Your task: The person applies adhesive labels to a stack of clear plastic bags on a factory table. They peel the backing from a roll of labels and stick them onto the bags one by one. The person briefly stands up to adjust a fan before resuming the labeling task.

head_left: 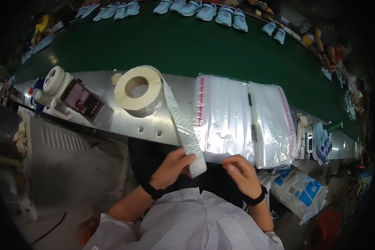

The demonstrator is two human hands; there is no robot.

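Note:
A big roll of labels [153, 92] stands on the metal table edge, and its label strip [182, 121] runs down toward me over the front edge. My left hand [170, 170] pinches this strip close to its loose end, thumb on top. To the right of the strip lies a stack of clear plastic bags [226, 118] with red lines along the outer sides and a dark band in the middle. At the stack's near edge, my right hand [243, 177] has its fingers curled together; whatever lies between the fingertips is too small to tell.
A phone [82, 100] leans on a white jug [55, 81] at left. Beyond runs a green belt [171, 48] with light-blue shoes [224, 16] along its far side. Another shoe [321, 143] sits right of the bags, above a filled plastic sack [300, 193].

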